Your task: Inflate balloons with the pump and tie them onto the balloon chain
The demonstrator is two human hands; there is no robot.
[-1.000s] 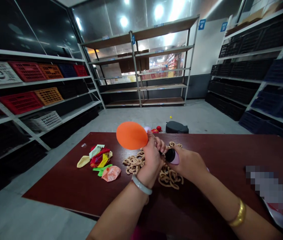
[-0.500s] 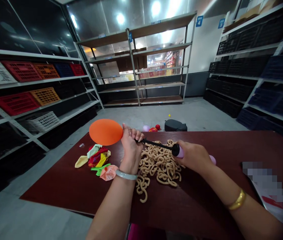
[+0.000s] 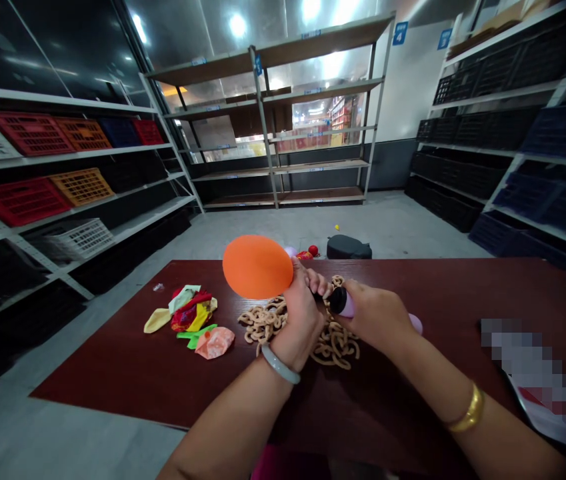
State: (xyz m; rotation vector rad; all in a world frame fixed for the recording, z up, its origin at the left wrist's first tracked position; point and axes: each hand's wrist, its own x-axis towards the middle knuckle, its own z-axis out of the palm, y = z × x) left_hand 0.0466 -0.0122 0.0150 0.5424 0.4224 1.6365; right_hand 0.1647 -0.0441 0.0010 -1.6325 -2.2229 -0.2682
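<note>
An orange balloon (image 3: 257, 267), partly inflated, bulges leftward from my left hand (image 3: 307, 293). The fingers of that hand are closed around the balloon's neck and the black end of a hand pump, so the join between them is hidden. Wrapped round the pump's lilac barrel is my right hand (image 3: 377, 310). The barrel's rounded end pokes out past its palm, and the pump's black collar (image 3: 337, 301) shows in front of the thumb. Beneath both hands lies a heap of tan, curled, rope-like pieces (image 3: 337, 348), partly covered by my left hand and wrist.
On the dark red table (image 3: 127, 373), several limp balloons (image 3: 195, 313) lie to the left. A flat object with a blurred surface (image 3: 537, 380) is at the right. Beyond the far edge, a dark grey case (image 3: 349, 247) stands near a red ball (image 3: 313, 251). Shelves with crates line both sides.
My left hand has moved right with the balloon, closing in on my right hand. The black rod that showed between the hands is now mostly out of sight. The balloon looks somewhat bigger.
</note>
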